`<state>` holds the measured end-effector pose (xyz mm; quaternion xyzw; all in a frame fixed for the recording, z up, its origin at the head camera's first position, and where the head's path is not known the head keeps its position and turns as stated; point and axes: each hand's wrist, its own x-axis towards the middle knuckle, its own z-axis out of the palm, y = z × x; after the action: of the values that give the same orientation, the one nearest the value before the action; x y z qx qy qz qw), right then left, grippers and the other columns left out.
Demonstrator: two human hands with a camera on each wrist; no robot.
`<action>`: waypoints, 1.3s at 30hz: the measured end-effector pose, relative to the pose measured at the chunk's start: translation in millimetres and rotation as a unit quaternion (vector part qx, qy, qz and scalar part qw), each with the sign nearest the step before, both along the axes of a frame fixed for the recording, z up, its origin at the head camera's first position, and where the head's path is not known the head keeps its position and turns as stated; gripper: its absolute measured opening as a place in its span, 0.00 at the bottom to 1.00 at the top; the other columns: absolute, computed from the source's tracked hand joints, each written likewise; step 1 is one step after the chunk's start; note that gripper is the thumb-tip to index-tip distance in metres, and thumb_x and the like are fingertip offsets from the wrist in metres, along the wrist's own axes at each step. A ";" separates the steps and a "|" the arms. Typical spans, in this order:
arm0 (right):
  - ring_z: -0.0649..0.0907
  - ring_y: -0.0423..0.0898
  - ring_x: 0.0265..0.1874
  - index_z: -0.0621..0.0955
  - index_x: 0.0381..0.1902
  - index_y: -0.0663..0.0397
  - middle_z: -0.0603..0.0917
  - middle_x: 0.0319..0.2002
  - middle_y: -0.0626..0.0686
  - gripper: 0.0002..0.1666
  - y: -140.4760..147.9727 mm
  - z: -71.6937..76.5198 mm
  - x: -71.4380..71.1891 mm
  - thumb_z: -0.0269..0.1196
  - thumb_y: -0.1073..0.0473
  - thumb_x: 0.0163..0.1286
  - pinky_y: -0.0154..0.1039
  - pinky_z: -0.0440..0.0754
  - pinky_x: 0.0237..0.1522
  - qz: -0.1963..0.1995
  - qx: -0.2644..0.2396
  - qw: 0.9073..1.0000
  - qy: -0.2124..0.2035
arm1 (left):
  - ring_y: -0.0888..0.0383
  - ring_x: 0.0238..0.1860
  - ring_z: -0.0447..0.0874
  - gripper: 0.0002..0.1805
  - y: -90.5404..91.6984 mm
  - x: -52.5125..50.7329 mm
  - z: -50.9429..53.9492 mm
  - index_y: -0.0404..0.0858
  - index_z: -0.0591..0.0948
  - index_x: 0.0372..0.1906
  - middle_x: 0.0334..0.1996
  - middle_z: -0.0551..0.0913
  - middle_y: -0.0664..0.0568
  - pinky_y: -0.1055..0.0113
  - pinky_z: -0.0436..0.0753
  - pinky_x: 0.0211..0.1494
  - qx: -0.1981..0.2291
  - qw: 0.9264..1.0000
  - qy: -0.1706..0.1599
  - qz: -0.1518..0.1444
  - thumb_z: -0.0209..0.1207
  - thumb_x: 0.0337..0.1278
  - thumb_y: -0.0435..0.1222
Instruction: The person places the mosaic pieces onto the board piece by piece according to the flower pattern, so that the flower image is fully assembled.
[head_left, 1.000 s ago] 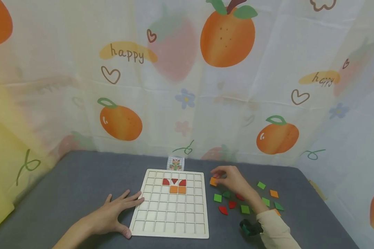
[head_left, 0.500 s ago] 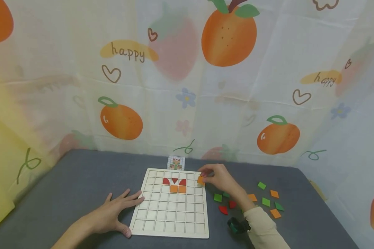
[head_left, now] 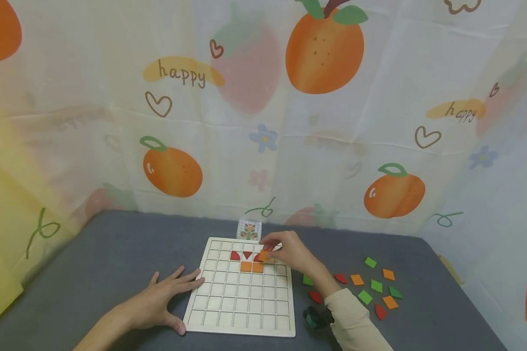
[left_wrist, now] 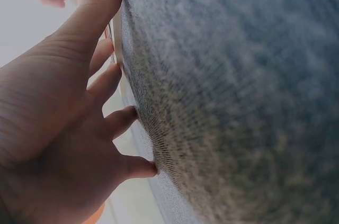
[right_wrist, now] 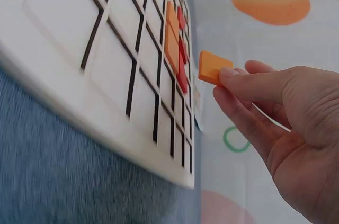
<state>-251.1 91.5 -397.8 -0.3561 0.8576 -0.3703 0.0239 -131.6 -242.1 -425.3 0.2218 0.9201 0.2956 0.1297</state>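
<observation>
Between thumb and fingers, my right hand (head_left: 292, 249) pinches an orange square tile (right_wrist: 213, 67), held above the white grid board (head_left: 239, 304). In the head view the tile partly covers a red quarter-round piece at the right of the red row. Two orange squares (head_left: 252, 266) lie in cells just below, with another red quarter-round (head_left: 234, 256) and a red triangle (head_left: 247, 255) in the row above. At the board's left edge my left hand (head_left: 151, 303) is spread, its fingertips and thumb touching the rim and the grey cloth.
Several loose green, orange and red pieces (head_left: 376, 286) are scattered on the grey tabletop (head_left: 127, 253) right of the board. A small pattern card (head_left: 249, 229) lies behind the board's far edge. A fruit-printed curtain (head_left: 228, 146) hangs behind the table.
My right hand has carried the orange tile leftward from the table beside the board to over the red and orange pieces. My left hand has stayed at the board's edge.
</observation>
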 end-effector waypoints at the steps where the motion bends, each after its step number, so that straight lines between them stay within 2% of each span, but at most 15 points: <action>1: 0.84 0.46 0.37 0.84 0.48 0.63 0.86 0.35 0.51 0.18 -2.3 -0.3 0.2 0.69 0.71 0.58 0.35 0.81 0.39 0.003 -0.002 1.000 -0.003 | 0.29 0.74 0.45 0.59 0.0 -0.1 -0.1 0.46 0.69 0.72 0.74 0.61 0.44 0.21 0.34 0.57 -0.001 1.000 0.000 0.000 0.73 0.21 0.59; 8: 0.85 0.48 0.37 0.84 0.47 0.65 0.86 0.35 0.52 0.17 -20.1 -2.5 1.7 0.69 0.72 0.58 0.33 0.81 0.38 0.027 -0.008 1.000 -0.012 | 0.29 0.74 0.44 0.59 -0.7 -0.7 -0.7 0.47 0.69 0.72 0.74 0.60 0.45 0.21 0.34 0.57 0.001 1.000 0.001 -0.001 0.72 0.21 0.59; 16: 0.84 0.45 0.36 0.85 0.46 0.63 0.86 0.34 0.51 0.16 -40.6 -6.6 2.7 0.68 0.72 0.59 0.31 0.81 0.39 0.044 0.009 0.999 -0.019 | 0.29 0.74 0.44 0.58 -2.1 -0.6 -1.3 0.47 0.69 0.72 0.74 0.60 0.44 0.21 0.33 0.57 0.008 1.000 -0.001 -0.005 0.72 0.22 0.58; 21: 0.84 0.43 0.36 0.85 0.46 0.61 0.86 0.35 0.50 0.16 -49.1 -9.3 4.7 0.69 0.72 0.59 0.30 0.81 0.39 0.042 0.013 0.998 -0.035 | 0.29 0.74 0.44 0.58 -1.7 0.2 0.0 0.46 0.69 0.72 0.74 0.60 0.44 0.20 0.33 0.56 0.009 1.000 -0.003 -0.007 0.72 0.23 0.58; 27: 0.84 0.40 0.35 0.85 0.45 0.60 0.87 0.35 0.50 0.14 -60.6 -11.4 5.1 0.69 0.71 0.59 0.29 0.80 0.39 0.048 0.013 0.998 -0.030 | 0.27 0.73 0.45 0.57 -1.4 1.8 0.5 0.45 0.69 0.72 0.74 0.60 0.43 0.20 0.34 0.55 0.007 1.000 0.005 -0.012 0.73 0.24 0.56; 33: 0.83 0.37 0.35 0.86 0.45 0.60 0.87 0.35 0.49 0.15 -68.2 -14.2 5.9 0.68 0.72 0.59 0.28 0.79 0.39 0.048 0.042 0.998 -0.023 | 0.27 0.73 0.45 0.57 -1.0 1.8 -1.1 0.45 0.69 0.72 0.74 0.61 0.43 0.20 0.34 0.56 0.005 1.000 0.012 -0.014 0.73 0.24 0.56; 39: 0.83 0.38 0.35 0.86 0.45 0.60 0.87 0.36 0.50 0.14 -70.6 -15.6 6.4 0.68 0.72 0.60 0.28 0.80 0.39 0.048 0.048 0.997 -0.021 | 0.28 0.73 0.45 0.57 -1.3 1.2 -0.9 0.45 0.69 0.72 0.74 0.60 0.43 0.20 0.34 0.56 0.006 1.000 0.006 -0.009 0.73 0.24 0.56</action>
<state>-244.7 20.8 -413.3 -0.3876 0.8557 -0.3343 0.0765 -130.4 -243.3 -426.1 0.2323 0.9171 0.2986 0.1255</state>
